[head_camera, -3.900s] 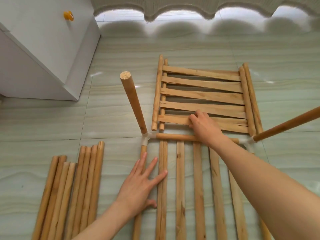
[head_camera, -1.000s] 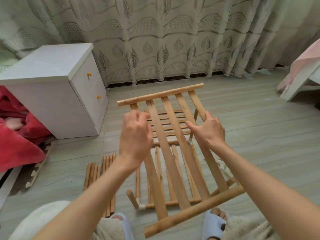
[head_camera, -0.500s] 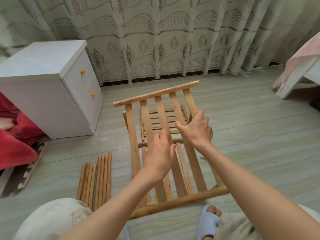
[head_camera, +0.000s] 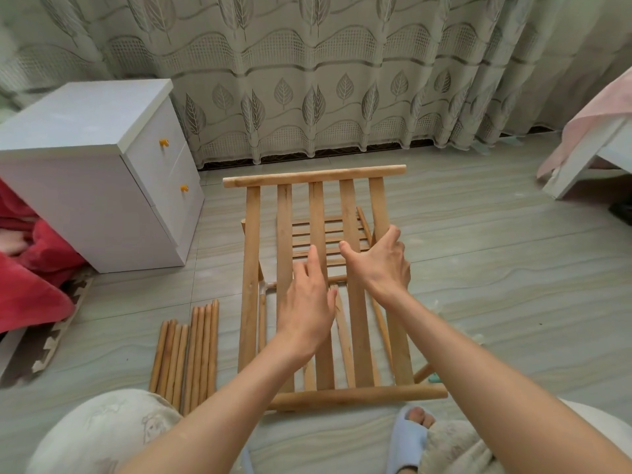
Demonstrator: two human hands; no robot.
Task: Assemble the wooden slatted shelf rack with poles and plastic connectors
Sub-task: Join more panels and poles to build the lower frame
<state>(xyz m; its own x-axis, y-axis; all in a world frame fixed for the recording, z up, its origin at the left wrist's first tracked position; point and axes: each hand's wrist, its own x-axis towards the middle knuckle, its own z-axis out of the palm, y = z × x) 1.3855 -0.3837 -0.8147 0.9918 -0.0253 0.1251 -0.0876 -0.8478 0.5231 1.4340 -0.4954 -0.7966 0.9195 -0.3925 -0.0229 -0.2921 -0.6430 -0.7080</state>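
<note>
Tilting slatted panel beneath hands

Pale wooden slatted shelf panel, five flat slats between two round end rails, held tilted above the floor, far rail raised, near rail low beside the feet. Second pale wooden slatted panel lying flat on the floor beyond, seen through the gaps between the raised slats. Third slatted panel flat on the floor beneath the raised one, mostly hidden. White plastic corner connector at the left, joining thin round wooden poles of the frame on the floor. Bundle of loose round wooden poles lying side by side on the floor, left of the panels, apart from them.
</note>
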